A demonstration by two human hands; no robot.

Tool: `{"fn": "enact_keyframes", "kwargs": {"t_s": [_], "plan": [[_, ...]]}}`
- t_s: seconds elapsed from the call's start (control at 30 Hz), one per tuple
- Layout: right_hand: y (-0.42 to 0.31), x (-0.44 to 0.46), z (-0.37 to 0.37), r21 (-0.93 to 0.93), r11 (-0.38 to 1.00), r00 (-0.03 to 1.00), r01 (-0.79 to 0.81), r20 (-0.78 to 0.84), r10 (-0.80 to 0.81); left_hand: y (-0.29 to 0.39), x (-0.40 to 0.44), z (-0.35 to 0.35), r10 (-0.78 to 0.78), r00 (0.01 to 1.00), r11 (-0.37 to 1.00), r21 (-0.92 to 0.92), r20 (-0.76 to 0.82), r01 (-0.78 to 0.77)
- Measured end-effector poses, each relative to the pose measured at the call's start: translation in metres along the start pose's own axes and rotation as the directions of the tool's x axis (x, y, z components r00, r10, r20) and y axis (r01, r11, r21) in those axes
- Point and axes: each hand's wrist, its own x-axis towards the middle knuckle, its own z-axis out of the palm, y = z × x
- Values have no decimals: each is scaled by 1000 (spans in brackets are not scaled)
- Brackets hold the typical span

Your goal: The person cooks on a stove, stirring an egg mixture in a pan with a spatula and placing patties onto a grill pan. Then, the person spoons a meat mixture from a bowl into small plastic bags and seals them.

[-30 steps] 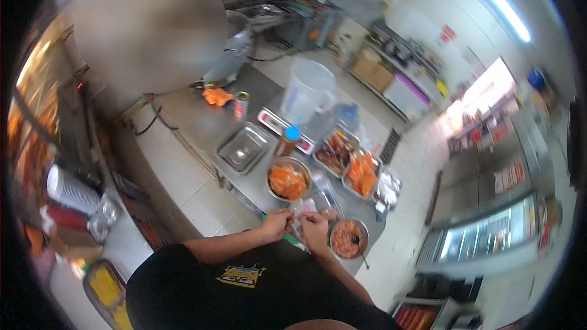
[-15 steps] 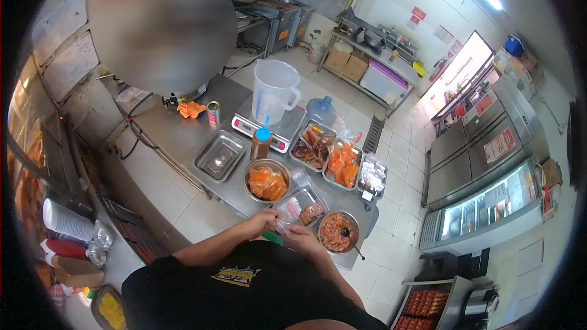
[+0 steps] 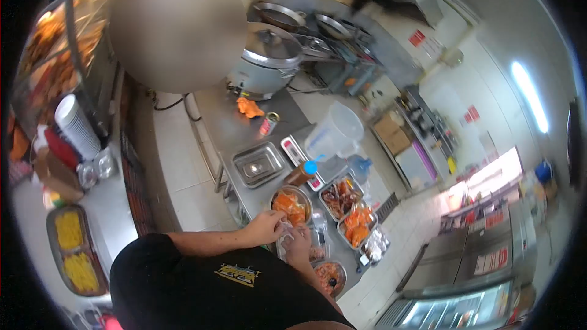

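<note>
Close to my body, my left hand [image 3: 263, 227] and my right hand [image 3: 298, 245] meet over the near edge of the steel table. Between them is a thin clear plastic bag [image 3: 283, 230], pinched by the fingers of both. Just beyond my left hand, orange food in plastic [image 3: 290, 203] fills a round steel bowl [image 3: 310, 200]. A tray [image 3: 320, 236] with packed reddish food lies right of my right hand. Partly behind my right forearm stands another bowl with a pinkish chopped mix [image 3: 326, 272] and a dark-headed spoon [image 3: 332, 282].
Farther along the table are an empty steel tray [image 3: 258, 164], a sauce bottle [image 3: 299, 174], a scale [image 3: 298, 154] under a measuring jug [image 3: 335, 131], and a can [image 3: 269, 123]. Food trays [image 3: 358, 226] line the right side. A large cooker [image 3: 263, 70] and a blurred-out person are behind.
My view has swung left and tilted, so the table appears farther right and the cooker has come into sight. Both hands stay on the plastic bag, now nearer the bowl of orange food.
</note>
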Motion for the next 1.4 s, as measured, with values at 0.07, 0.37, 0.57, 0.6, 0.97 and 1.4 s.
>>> {"fn": "enact_keyframes", "kwargs": {"t_s": [0.07,0.37,0.57,0.6,0.97,1.4], "plan": [[-12,6,10,172,977,991,-123,-32,130,-4,3,-12,-35,998,999,-18,47,36],[-56,14,26,-477,381,582,792,779,-233,-14,14,-79,-527,548,354,-419,649,836],[-48,23,9,-170,972,755,161,656,-10,-26,10,-82,-164,658,612,-447,735,652],[-51,20,12,-170,973,755,158,656,-8,-32,11,-76,-78,678,571,-525,731,631],[-84,1,24,-415,852,648,319,752,124,-31,29,-62,181,567,361,-590,804,722],[-90,-5,-7,-424,740,785,522,579,-222,-66,72,-24,160,338,542,-369,927,755]]}}
